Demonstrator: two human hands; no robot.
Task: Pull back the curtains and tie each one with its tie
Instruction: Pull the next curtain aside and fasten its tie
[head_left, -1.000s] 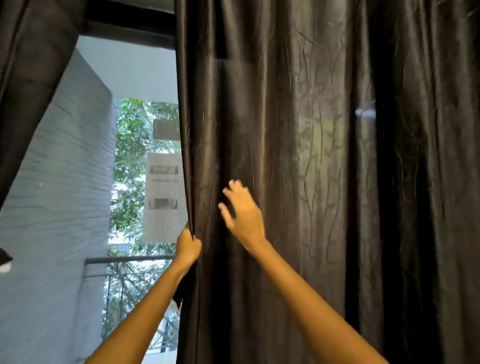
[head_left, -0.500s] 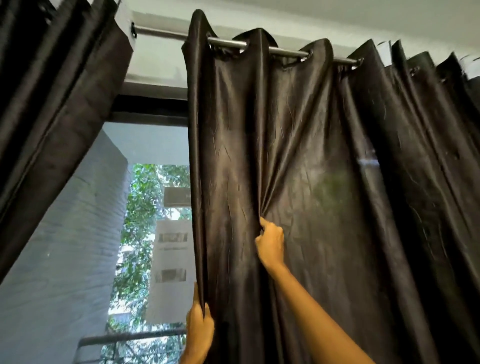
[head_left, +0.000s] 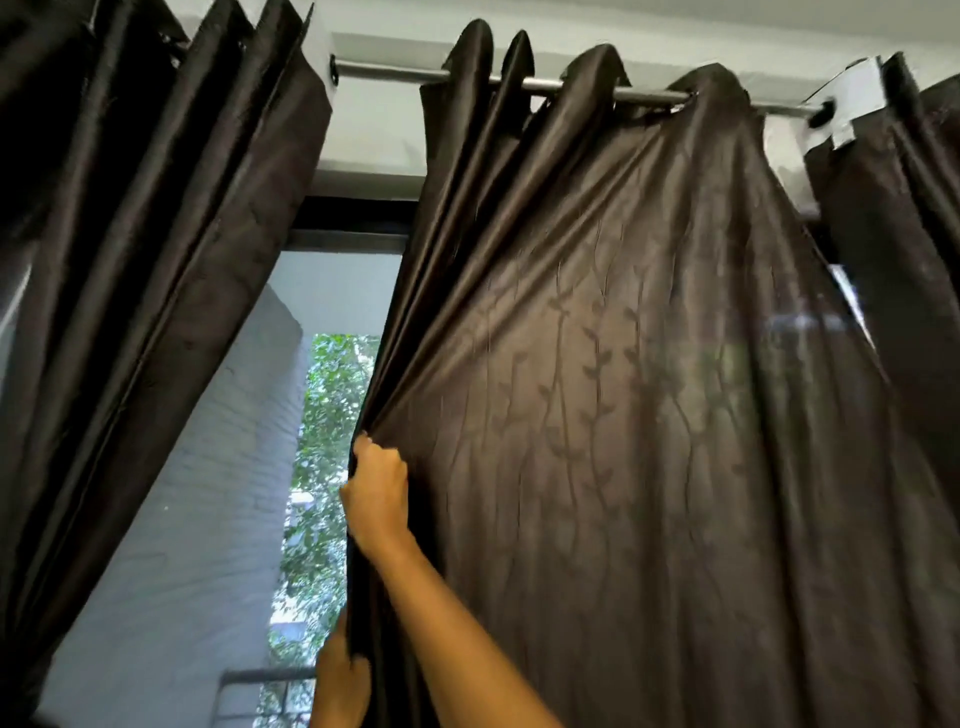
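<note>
Right curtain (head_left: 649, 415): dark brown satin sheen, woven with trailing leaf-and-vine pattern. Left curtain (head_left: 130, 260): same dark brown, no pattern made out. Rod (head_left: 571, 89): silver-grey. Wall outside (head_left: 208, 493): pale grey. Foliage (head_left: 327, 441): green

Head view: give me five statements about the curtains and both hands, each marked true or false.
1. The right hand grips the edge of the right curtain. True.
2. The left hand is off the fabric, resting on the railing. False: it holds the same curtain edge, lower down.
3. The right curtain hangs from a metal rod. True.
4. The left curtain covers the whole window. False: it is drawn aside, and a grey wall and green leaves show in the gap.
5. A tie is wrapped round the right curtain. False: no tie shows on it.
</note>
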